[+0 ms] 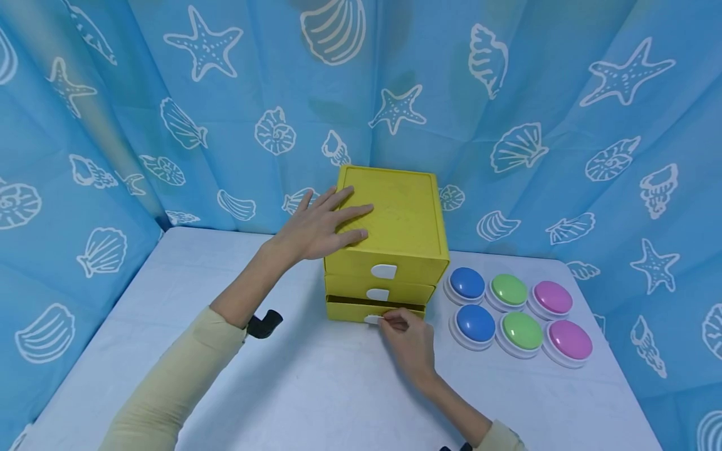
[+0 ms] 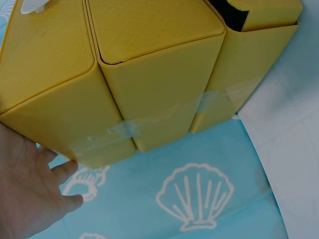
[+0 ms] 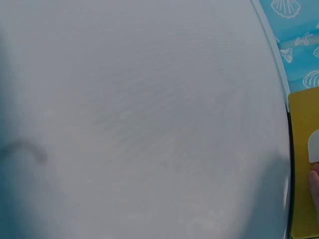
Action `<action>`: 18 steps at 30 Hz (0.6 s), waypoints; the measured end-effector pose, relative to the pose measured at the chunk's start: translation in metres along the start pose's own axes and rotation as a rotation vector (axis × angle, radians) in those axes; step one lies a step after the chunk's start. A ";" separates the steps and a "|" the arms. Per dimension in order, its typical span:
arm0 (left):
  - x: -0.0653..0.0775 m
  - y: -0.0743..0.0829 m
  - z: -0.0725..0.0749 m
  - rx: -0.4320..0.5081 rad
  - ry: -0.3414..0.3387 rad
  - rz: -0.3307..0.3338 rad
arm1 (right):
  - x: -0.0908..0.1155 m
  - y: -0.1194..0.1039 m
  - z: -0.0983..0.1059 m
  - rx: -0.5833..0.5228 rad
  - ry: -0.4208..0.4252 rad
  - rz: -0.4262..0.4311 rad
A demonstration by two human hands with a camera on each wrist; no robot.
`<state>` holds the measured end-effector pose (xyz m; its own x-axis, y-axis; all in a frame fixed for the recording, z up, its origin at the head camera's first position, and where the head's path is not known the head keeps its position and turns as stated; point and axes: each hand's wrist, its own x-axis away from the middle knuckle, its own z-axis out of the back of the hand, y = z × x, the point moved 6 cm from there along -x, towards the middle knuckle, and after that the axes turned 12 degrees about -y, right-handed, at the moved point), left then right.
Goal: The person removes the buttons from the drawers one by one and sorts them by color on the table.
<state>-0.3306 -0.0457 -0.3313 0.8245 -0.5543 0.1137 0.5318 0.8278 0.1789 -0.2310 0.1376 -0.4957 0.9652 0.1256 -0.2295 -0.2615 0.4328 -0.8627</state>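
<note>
A yellow three-drawer box (image 1: 397, 216) stands near the back of the table. Its bottom drawer (image 1: 344, 311) is pulled out a little, showing a dark gap, while the upper two drawers look closed. With fingers spread, my left hand (image 1: 316, 228) rests on the left side of the box's top. My right hand (image 1: 410, 341) pinches the white tab handle (image 1: 373, 319) of the bottom drawer. In the left wrist view, the drawer (image 2: 271, 14) juts from the box at the upper right. Only fingertips (image 3: 314, 186) of the right hand show beside the tab in the right wrist view.
Right of the box sit several round push buttons on white bases, in two rows: blue (image 1: 476, 323), green (image 1: 522, 331) and pink (image 1: 570, 339). A white cloth (image 1: 304, 388) covers the table. Blue curtains (image 1: 417, 56) with shell patterns hang behind and at both sides.
</note>
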 end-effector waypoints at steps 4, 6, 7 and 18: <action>0.000 -0.001 0.000 0.000 0.000 0.000 | -0.005 0.006 -0.002 -0.036 0.016 -0.020; 0.000 0.000 0.000 0.003 -0.001 -0.002 | -0.007 0.008 -0.002 -0.043 0.021 -0.033; 0.000 -0.001 0.000 0.003 -0.001 -0.001 | -0.008 0.008 -0.003 -0.047 0.022 -0.036; -0.001 -0.001 -0.001 -0.003 -0.007 0.001 | -0.010 0.010 -0.005 -0.082 0.046 -0.031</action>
<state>-0.3317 -0.0460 -0.3324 0.8235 -0.5542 0.1208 0.5317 0.8285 0.1758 -0.2431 0.1366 -0.5041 0.9727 0.0718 -0.2208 -0.2317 0.3608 -0.9034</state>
